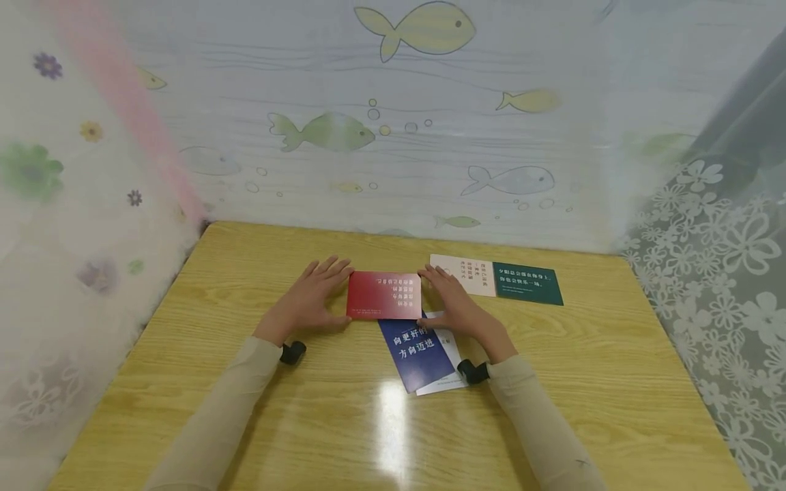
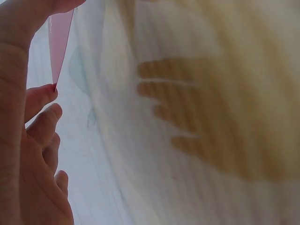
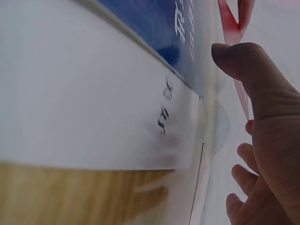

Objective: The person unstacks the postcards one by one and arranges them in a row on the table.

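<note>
A red card [image 1: 371,298] with white print is held level by both hands, seen nearly edge-on in the left wrist view. My left hand [image 1: 309,302] grips its left side, thumb at the near corner and a fingertip at the far one. On the opposite side my right hand [image 1: 462,308] holds it likewise between thumb and forefinger, other fingers spread. Partly beneath it, on the table, lies a blue card [image 1: 413,365] with white characters. That one overlaps a white card [image 3: 93,93], whose printed edge shows in the right wrist view.
Farther back on the wooden table [image 1: 245,423], a pale pink card [image 1: 453,267] and a dark green card [image 1: 529,283] lie side by side. A fish-patterned curtain [image 1: 307,82] hangs behind the table; patterned fabric borders both sides. Dark wrist mounts [image 1: 473,372] sit under the wrists.
</note>
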`<state>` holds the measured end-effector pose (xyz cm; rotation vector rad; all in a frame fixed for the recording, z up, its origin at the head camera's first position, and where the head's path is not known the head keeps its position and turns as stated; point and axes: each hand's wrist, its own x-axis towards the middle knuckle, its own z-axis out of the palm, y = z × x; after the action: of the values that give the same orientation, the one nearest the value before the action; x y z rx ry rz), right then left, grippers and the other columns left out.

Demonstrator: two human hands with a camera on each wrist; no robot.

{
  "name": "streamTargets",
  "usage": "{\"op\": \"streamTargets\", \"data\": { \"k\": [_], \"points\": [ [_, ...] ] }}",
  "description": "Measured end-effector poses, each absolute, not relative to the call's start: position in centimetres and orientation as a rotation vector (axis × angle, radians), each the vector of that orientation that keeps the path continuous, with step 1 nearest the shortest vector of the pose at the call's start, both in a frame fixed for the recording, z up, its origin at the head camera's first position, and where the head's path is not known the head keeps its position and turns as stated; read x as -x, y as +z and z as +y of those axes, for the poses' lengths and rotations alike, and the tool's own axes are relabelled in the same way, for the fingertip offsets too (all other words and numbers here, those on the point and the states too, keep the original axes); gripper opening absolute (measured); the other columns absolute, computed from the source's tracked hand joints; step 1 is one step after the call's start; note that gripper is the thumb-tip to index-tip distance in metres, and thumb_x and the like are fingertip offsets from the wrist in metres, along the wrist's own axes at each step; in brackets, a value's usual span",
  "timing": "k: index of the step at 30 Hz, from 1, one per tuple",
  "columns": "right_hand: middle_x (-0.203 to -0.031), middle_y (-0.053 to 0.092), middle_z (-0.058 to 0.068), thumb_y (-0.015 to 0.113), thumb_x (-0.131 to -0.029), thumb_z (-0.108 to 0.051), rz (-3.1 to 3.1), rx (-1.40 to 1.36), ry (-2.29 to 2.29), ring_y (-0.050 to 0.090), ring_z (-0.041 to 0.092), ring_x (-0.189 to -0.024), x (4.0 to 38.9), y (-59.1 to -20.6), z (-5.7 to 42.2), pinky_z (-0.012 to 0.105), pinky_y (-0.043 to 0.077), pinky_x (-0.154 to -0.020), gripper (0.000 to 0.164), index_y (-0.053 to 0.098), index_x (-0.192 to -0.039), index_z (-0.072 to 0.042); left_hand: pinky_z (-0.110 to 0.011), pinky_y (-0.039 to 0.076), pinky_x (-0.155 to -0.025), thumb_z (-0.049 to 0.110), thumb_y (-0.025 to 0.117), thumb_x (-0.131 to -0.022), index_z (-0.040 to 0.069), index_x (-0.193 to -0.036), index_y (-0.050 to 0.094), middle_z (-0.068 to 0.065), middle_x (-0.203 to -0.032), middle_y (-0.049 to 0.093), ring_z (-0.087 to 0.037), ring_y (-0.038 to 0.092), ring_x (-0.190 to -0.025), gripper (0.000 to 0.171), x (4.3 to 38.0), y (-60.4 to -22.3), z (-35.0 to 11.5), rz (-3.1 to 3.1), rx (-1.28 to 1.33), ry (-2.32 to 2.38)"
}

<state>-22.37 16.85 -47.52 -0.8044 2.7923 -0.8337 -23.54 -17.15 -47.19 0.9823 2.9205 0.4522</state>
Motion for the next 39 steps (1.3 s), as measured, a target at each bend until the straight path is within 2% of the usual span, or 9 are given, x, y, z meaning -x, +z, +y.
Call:
{"op": "streamTargets", "data": {
  "k": [8, 18, 25, 30, 39],
  "points": [
    [-0.166, 0.024, 0.023, 0.088, -0.077, -0.022, 2.795, 0.778, -0.817, 0.017, 0.044, -0.154, 24.8, -47.7, 17.5, 0.063, 0.015, -0.124, 0.099, 0.033, -0.157, -0.002, -0.055, 0.012, -0.128, 0.054, 0.075, -0.083, 0.009, -0.159, 0.035, -0.011, -0.165, 0.033, -0.034, 0.018, -0.156, 0.097, 26.1, -46.8, -16.2, 2.879, -0.969, 0.422],
    [-0.169, 0.019, 0.014, 0.086, -0.08, -0.031, 2.759, 0.662, -0.798, 0.009, 0.037, -0.157, 26.5, -48.2, 18.4, 0.059, 0.012, -0.126, 0.102, 0.027, -0.161, -0.012, -0.051, 0.01, -0.129, 0.049, 0.075, -0.084, 0.009, -0.16, 0.033, -0.01, -0.166, 0.031, -0.031, 0.014, -0.158, 0.095, 28.2, -46.3, -15.2, 2.84, -0.966, 0.417],
    [-0.167, 0.02, 0.022, 0.084, -0.081, -0.033, 2.777, 0.699, -0.735, 0.011, 0.045, -0.155, 27.6, -47.9, 18.6, 0.063, 0.012, -0.125, 0.1, 0.029, -0.16, -0.008, -0.053, 0.011, -0.128, 0.052, 0.075, -0.085, 0.01, -0.16, 0.032, -0.009, -0.167, 0.03, -0.032, 0.015, -0.157, 0.096, 29.4, -46.5, -15.0, 2.837, -0.96, 0.364],
    [-0.167, 0.021, 0.021, 0.084, -0.081, -0.033, 2.779, 0.664, -0.721, 0.012, 0.045, -0.155, 28.3, -47.5, 18.6, 0.063, 0.015, -0.124, 0.099, 0.03, -0.16, -0.009, -0.055, 0.011, -0.128, 0.046, 0.077, -0.086, 0.011, -0.161, 0.032, -0.009, -0.166, 0.03, -0.032, 0.015, -0.157, 0.095, 30.3, -46.3, -14.5, 2.817, -0.929, 0.375],
    [-0.166, 0.022, 0.024, 0.084, -0.082, -0.031, 2.764, 0.637, -0.697, 0.012, 0.048, -0.154, 29.0, -47.1, 18.6, 0.064, 0.014, -0.124, 0.097, 0.031, -0.159, -0.006, -0.055, 0.011, -0.128, 0.043, 0.079, -0.088, 0.011, -0.162, 0.028, -0.011, -0.168, 0.027, -0.033, 0.01, -0.158, 0.095, 31.6, -46.6, -14.1, 2.742, -0.853, 0.395]
  ]
}}
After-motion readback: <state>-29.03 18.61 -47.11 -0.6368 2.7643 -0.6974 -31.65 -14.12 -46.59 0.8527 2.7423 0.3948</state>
